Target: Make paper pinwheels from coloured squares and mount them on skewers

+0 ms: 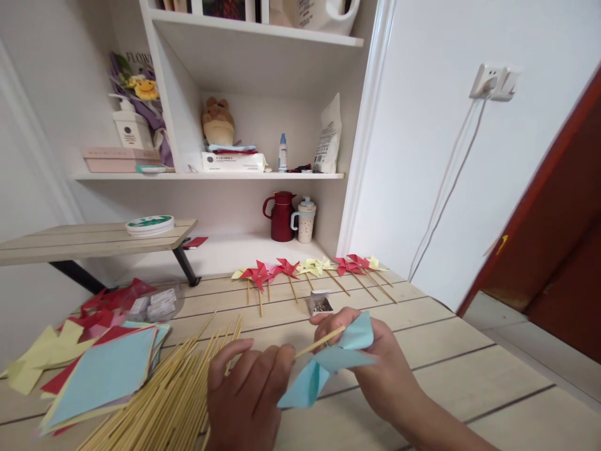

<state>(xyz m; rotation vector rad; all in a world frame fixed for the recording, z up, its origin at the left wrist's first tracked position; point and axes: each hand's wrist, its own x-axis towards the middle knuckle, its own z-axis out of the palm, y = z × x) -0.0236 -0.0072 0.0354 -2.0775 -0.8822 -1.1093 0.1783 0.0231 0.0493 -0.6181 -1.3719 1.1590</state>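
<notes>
My left hand [251,391] is closed around a thin wooden stick [320,342], which slants up to the right. At the stick's far end is a light blue paper pinwheel [312,379], its blades folded. My right hand [375,357] grips the pinwheel near the stick's tip, fingers curled behind the paper; exactly where the fingertips press is hidden. Just beyond the hands stands a small open white box [322,303] of tiny metal pins. Beside my left hand lies a large pile of wooden sticks [164,394].
Finished-looking red and yellow pinwheels [291,269] lie in a row at the table's back. On the left are stacked coloured paper squares [103,366], cut red paper [113,300] and a clear container [157,305] of small boxes. A raised wooden stand [94,241] overhangs that side.
</notes>
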